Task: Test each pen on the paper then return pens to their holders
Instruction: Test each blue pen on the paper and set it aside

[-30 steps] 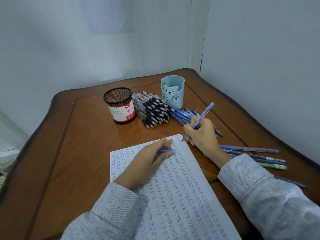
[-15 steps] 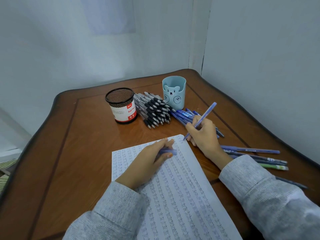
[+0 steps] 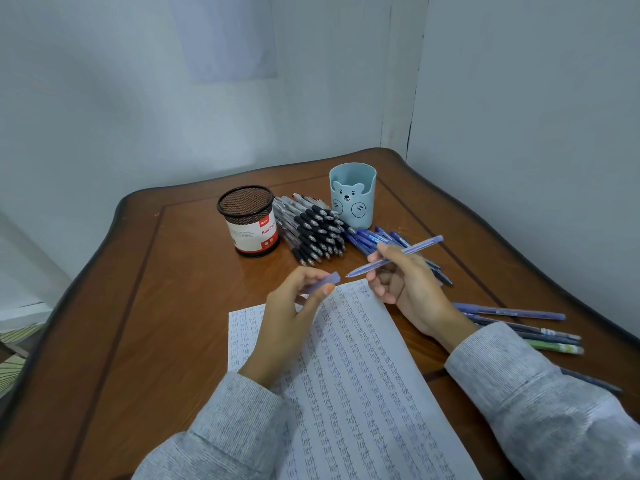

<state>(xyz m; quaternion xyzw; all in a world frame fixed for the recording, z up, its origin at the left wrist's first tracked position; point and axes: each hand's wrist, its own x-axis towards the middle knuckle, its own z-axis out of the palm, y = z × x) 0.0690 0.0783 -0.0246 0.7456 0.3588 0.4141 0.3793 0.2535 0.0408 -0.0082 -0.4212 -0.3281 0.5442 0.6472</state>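
Grey walls are hugging the counter (image 3: pixel 166 306); the right hand (image 3: pixel 412 289) is pinching a blue pen (image 3: pixel 398 255) over the paper (image 3: pixel 363 393); its tip is pointing left at the cap (image 3: pixel 322 283), which fingers (image 3: pixel 306 272) of the left hand (image 3: pixel 294 317) are pinching just beside it.

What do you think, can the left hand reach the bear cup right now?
Probably yes. The cup stands beyond the left hand, with only flat-lying black pens between, so the hand could pass over them. But it pinches a cap, so grabbing the cup would be awkward.
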